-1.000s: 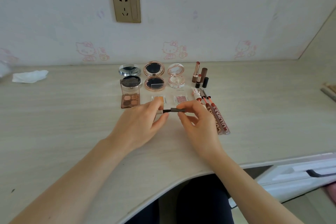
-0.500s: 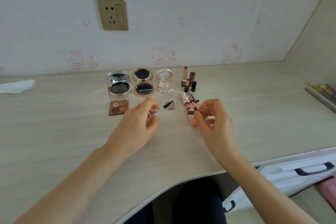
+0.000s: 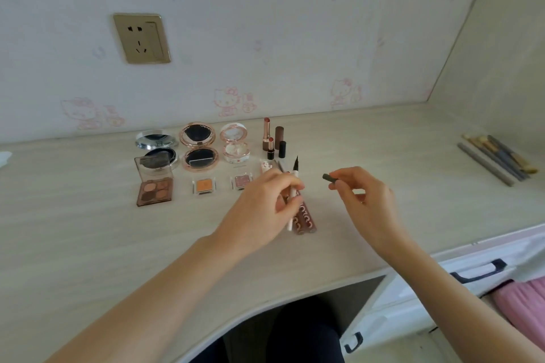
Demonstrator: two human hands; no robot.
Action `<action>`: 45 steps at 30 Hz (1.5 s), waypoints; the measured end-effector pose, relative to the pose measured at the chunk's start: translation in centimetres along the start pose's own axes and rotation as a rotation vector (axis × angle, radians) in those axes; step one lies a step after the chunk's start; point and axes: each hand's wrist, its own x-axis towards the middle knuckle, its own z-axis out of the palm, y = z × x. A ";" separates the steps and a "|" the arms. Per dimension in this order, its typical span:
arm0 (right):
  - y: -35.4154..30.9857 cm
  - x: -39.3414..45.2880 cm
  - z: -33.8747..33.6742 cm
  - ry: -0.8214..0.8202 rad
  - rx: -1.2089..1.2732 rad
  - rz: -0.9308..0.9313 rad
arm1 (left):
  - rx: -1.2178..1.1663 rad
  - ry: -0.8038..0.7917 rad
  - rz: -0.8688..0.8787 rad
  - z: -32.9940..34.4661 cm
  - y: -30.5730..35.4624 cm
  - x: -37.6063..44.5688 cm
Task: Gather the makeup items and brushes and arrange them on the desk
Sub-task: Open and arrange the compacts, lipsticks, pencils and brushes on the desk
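Note:
My left hand [image 3: 265, 203] pinches a white eyeliner pen [image 3: 293, 186] whose dark tip points up and away, uncapped. My right hand [image 3: 364, 200] holds the pen's dark cap [image 3: 328, 177] between thumb and fingers, apart from the pen. Under my left hand lie two brown lip gloss tubes [image 3: 305, 219]. Behind them, arranged in rows, are three open round compacts [image 3: 198, 146], a brown eyeshadow palette [image 3: 154, 186], two single eyeshadow pans [image 3: 203, 186] and upright lipsticks [image 3: 272, 138]. Makeup brushes [image 3: 498, 160] lie at the desk's far right.
The pale wooden desk [image 3: 88, 230] meets a wall with a socket [image 3: 142, 38]. A white drawer with a dark handle [image 3: 477, 271] stands open at lower right, with pink cloth [image 3: 522, 303] beside it. A white tissue [image 3: 4, 156] shows at the left edge.
The hands pulled the cap off the pen and moved apart: the right hand carried the cap to the right. The left hand turned the pen tip upward over the gloss tubes.

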 end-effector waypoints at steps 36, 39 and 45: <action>3.7 0.8 -2.2 -0.177 -0.538 -0.289 | 0.569 -0.284 0.025 3.9 1.8 3.0; 3.3 1.4 -1.5 -0.197 -0.520 -0.279 | 0.619 -0.265 -0.006 4.0 1.8 3.2; 2.3 2.9 0.5 -0.243 -0.454 -0.265 | 0.711 -0.218 -0.070 3.7 1.5 3.8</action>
